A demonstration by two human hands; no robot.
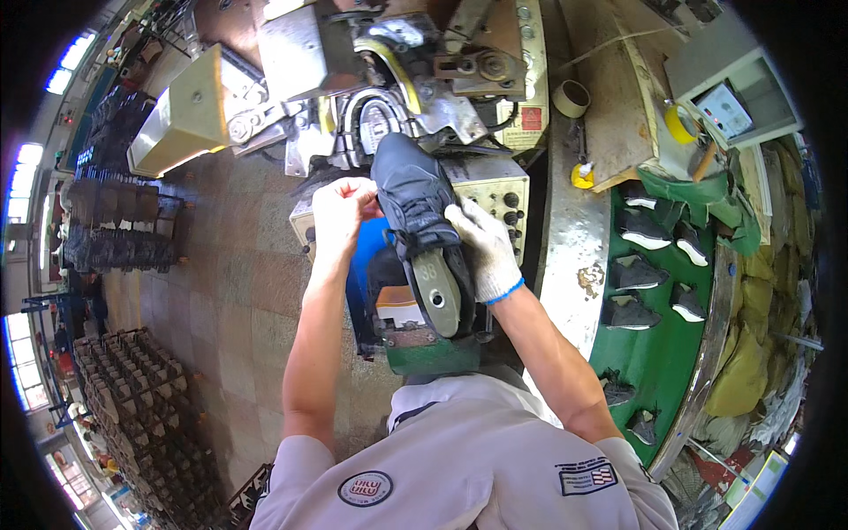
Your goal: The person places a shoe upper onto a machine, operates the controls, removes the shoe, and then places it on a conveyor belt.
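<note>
Black shoe (413,187) | left hand (345,208): pinching edge | right hand (486,249): gloved, gripping side

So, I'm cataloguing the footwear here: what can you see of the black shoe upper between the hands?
The black shoe upper looks leathery or synthetic, smooth at its rounded toe, with lacing across the middle. A greenish-grey last with a round hole shows at the heel end. The toe points away from the person, toward the machine; contact there is unclear. The gloved right hand holds its right side; the bare left hand has fingertips at its left edge, their grip unclear.
</note>
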